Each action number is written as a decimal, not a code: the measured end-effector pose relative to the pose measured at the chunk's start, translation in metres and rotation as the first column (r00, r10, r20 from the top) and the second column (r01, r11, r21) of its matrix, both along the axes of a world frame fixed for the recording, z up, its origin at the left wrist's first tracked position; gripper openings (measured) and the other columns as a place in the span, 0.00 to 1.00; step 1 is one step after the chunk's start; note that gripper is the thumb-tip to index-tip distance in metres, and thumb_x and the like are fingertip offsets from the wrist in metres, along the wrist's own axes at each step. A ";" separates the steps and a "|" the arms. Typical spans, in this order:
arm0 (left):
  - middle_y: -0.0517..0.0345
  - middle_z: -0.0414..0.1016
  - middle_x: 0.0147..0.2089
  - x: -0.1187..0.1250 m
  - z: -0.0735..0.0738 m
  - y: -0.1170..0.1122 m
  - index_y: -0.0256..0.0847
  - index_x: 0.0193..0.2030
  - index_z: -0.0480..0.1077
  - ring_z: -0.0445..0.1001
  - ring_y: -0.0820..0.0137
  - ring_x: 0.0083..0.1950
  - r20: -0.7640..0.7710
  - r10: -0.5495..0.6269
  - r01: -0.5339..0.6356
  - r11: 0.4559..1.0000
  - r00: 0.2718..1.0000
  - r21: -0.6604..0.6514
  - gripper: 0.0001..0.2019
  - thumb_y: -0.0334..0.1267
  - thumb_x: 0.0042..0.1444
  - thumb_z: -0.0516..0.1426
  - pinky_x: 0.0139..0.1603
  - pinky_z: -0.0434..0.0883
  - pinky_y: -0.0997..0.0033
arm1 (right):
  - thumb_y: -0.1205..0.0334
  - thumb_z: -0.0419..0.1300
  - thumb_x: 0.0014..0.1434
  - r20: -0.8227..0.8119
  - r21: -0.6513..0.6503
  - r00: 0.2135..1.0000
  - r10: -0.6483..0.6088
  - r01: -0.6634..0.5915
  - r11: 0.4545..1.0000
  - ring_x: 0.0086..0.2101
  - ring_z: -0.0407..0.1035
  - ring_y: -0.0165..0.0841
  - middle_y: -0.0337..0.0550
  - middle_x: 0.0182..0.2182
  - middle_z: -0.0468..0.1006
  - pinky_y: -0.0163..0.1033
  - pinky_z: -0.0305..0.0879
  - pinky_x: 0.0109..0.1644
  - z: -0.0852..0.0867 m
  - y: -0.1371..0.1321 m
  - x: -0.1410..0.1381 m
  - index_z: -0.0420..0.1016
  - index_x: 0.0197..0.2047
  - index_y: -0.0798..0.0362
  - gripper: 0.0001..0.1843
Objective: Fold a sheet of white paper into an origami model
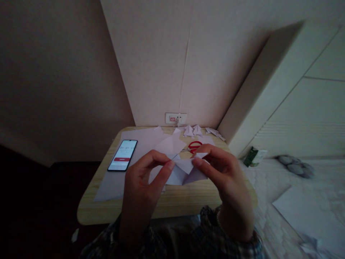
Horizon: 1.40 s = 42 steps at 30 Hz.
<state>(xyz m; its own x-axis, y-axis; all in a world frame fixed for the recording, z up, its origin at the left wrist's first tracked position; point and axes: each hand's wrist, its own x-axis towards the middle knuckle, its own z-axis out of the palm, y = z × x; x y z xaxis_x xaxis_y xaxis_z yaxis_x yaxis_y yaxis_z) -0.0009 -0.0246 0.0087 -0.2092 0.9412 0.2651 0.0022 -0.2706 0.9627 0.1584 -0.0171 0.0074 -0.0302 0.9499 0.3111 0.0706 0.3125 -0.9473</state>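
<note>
Both my hands hold a small, partly folded white paper [185, 172] just above a small wooden table [172, 205]. My left hand [147, 180] pinches the paper's left side between thumb and fingers. On the paper's right side, my right hand [225, 172] grips it with curled fingers. The fold forms pointed flaps between my fingertips.
A phone [123, 155] with a lit screen lies at the table's left on white sheets [140, 144]. Red-handled scissors [194, 145] and several folded paper pieces [192, 130] sit near the wall socket [175, 118]. A bed with a paper sheet [302, 212] is on the right.
</note>
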 end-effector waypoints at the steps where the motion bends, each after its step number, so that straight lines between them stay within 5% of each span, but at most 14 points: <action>1: 0.66 0.74 0.24 0.001 0.000 0.000 0.44 0.24 0.71 0.75 0.71 0.30 0.002 0.003 -0.003 1.000 1.000 0.002 0.07 0.32 0.51 0.61 0.35 0.73 0.73 | 0.60 0.67 0.58 -0.005 0.005 1.000 -0.010 0.010 1.000 0.30 0.70 0.32 0.36 0.26 0.77 0.35 0.64 0.33 -0.001 0.000 0.000 0.75 0.27 0.49 0.09; 10: 0.67 0.78 0.28 0.003 0.000 -0.001 0.44 0.27 0.75 0.78 0.72 0.33 -0.053 -0.054 0.053 0.998 0.997 -0.016 0.04 0.32 0.50 0.63 0.40 0.74 0.75 | 0.61 0.66 0.59 0.066 0.052 0.994 -0.087 0.084 0.995 0.30 0.70 0.33 0.36 0.26 0.76 0.38 0.64 0.36 -0.001 -0.003 -0.002 0.73 0.27 0.49 0.10; 16: 0.69 0.78 0.26 -0.002 -0.002 0.001 0.44 0.26 0.74 0.76 0.73 0.31 -0.171 -0.008 0.013 0.999 0.985 0.030 0.06 0.31 0.52 0.62 0.37 0.71 0.75 | 0.63 0.67 0.58 0.094 0.125 0.995 -0.019 0.007 0.992 0.35 0.72 0.34 0.37 0.30 0.80 0.40 0.65 0.42 0.000 0.002 -0.003 0.79 0.31 0.48 0.03; 26: 0.69 0.80 0.31 -0.001 -0.008 0.000 0.45 0.30 0.76 0.77 0.72 0.38 -0.195 -0.056 0.066 0.997 0.979 0.043 0.04 0.32 0.52 0.63 0.43 0.70 0.75 | 0.65 0.69 0.52 0.027 0.101 0.999 -0.037 0.034 0.994 0.28 0.67 0.31 0.34 0.24 0.75 0.38 0.61 0.35 0.000 0.004 -0.005 0.76 0.25 0.50 0.08; 42: 0.75 0.79 0.25 -0.004 -0.006 0.000 0.48 0.25 0.78 0.75 0.77 0.30 -0.277 -0.001 0.036 0.992 0.961 0.119 0.09 0.28 0.50 0.64 0.37 0.69 0.77 | 0.60 0.72 0.54 0.018 0.115 0.999 0.051 -0.053 0.992 0.29 0.69 0.31 0.35 0.24 0.76 0.38 0.64 0.36 -0.002 0.008 -0.004 0.78 0.25 0.50 0.09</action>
<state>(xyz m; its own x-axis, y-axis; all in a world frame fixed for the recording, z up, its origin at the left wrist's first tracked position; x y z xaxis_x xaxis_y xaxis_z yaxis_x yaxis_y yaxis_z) -0.0051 -0.0249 0.0032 -0.0945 0.9012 0.4231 0.2569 -0.3885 0.8849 0.1540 -0.0091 0.0051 -0.0840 0.9049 0.4173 0.0658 0.4229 -0.9038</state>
